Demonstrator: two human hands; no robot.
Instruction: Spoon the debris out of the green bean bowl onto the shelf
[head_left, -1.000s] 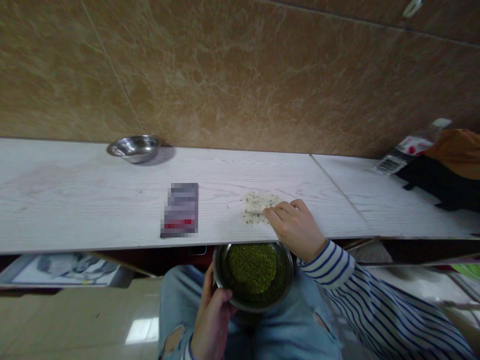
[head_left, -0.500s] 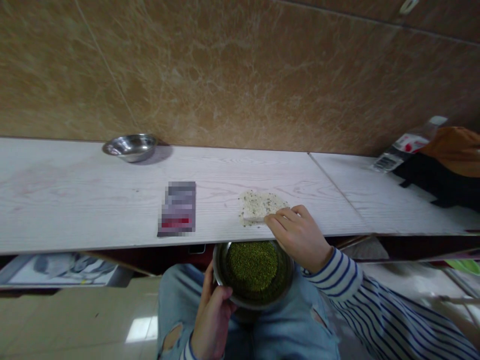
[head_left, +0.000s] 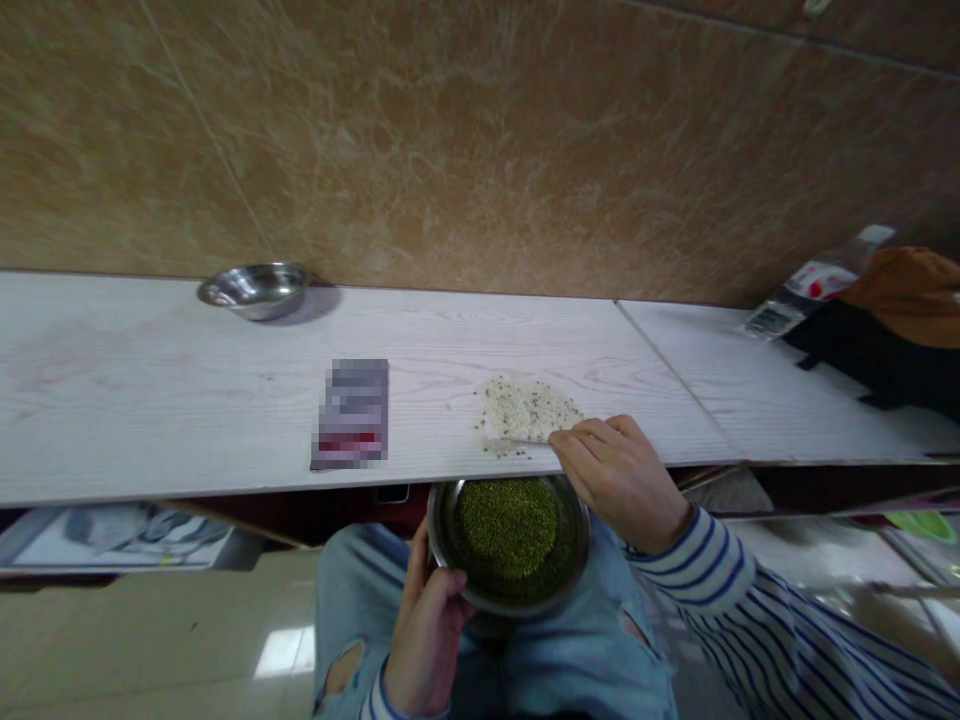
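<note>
My left hand point(head_left: 431, 630) grips the left rim of a steel bowl point(head_left: 583, 560), thumb over the edge, low over my lap just below the table's front edge. Green mung beans point(head_left: 510, 527) cover the bowl's bottom. On the table, close to its front edge, lies a patch of white rice grains point(head_left: 525, 405) with dark beans scattered through it. My right hand point(head_left: 619, 475) is closed at the patch's right front side, pinching a thin white flat piece point(head_left: 531, 441) whose edge shows along the grains. The rest of that piece is hidden by grains and fingers.
A second steel bowl point(head_left: 255, 292) stands by the wall at left. A flat packet point(head_left: 351, 415), blurred out, lies left of the grains. At far right, a plastic bottle point(head_left: 814, 285) leans by a black and orange bag point(head_left: 900, 320). A drawer point(head_left: 142, 535) is pulled out below left.
My right hand has shifted slightly right and lower with the white piece, whose edge now looks thinner. The left hand and its bowl stay nearly in place.
</note>
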